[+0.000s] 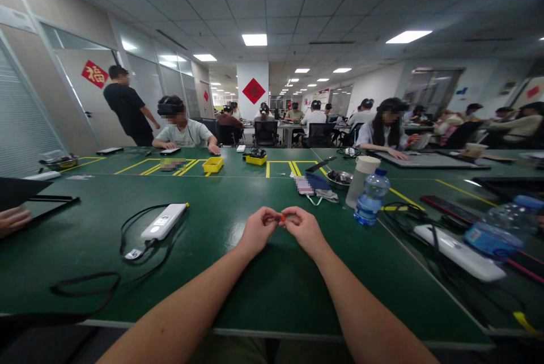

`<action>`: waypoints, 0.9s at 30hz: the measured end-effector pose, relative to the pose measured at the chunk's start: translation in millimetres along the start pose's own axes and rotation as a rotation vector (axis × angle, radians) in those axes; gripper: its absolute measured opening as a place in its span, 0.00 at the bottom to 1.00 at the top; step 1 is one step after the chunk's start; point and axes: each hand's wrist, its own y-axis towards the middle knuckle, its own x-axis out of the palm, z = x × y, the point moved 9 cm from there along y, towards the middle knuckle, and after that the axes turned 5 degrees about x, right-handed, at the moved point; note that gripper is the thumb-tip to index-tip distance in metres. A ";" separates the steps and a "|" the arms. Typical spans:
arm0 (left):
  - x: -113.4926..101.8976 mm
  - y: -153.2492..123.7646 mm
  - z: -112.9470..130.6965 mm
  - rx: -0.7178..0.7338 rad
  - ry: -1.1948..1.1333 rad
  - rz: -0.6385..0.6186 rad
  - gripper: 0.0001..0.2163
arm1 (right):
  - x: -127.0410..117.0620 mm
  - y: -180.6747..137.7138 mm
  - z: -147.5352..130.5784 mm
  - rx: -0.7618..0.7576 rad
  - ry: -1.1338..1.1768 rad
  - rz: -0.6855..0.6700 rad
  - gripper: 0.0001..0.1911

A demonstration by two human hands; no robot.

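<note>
My left hand (258,231) and my right hand (302,228) meet above the green table (238,284), a little in front of me. Both are curled into pinches, fingertips touching around a tiny orange-red piece (283,218) held between them. The piece is too small to name. Both forearms stretch out from the bottom edge of the view.
A white power bank (164,221) with a black cable lies to the left. A water bottle (372,196), a white cup (360,180) and a metal bowl (340,178) stand to the right, with another white device (454,250) and bottle (499,232). Yellow trays (213,165) sit farther back. Several people work at the tables; another person's hand (12,220) rests far left.
</note>
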 end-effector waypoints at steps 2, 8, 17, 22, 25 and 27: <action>0.5 0.3 -1.7 -0.014 -0.008 -0.002 0.06 | -0.5 0.1 0.5 -0.002 -0.001 0.007 0.12; 2.2 0.7 -2.7 -0.014 -0.025 -0.019 0.06 | -0.7 0.9 0.8 -0.019 -0.022 0.005 0.12; 2.7 0.2 -3.6 -0.005 -0.042 -0.028 0.06 | -0.2 1.1 0.9 -0.020 -0.025 0.006 0.13; 2.0 -0.2 0.0 -0.002 -0.025 -0.024 0.06 | 0.0 0.4 -1.8 -0.029 -0.031 0.006 0.13; 1.8 -0.4 2.4 0.007 -0.013 -0.032 0.06 | 0.2 0.3 -1.6 -0.032 -0.035 0.003 0.14; 1.3 -0.4 1.8 -0.002 -0.003 -0.030 0.06 | 0.0 0.6 -0.2 -0.029 -0.036 0.005 0.14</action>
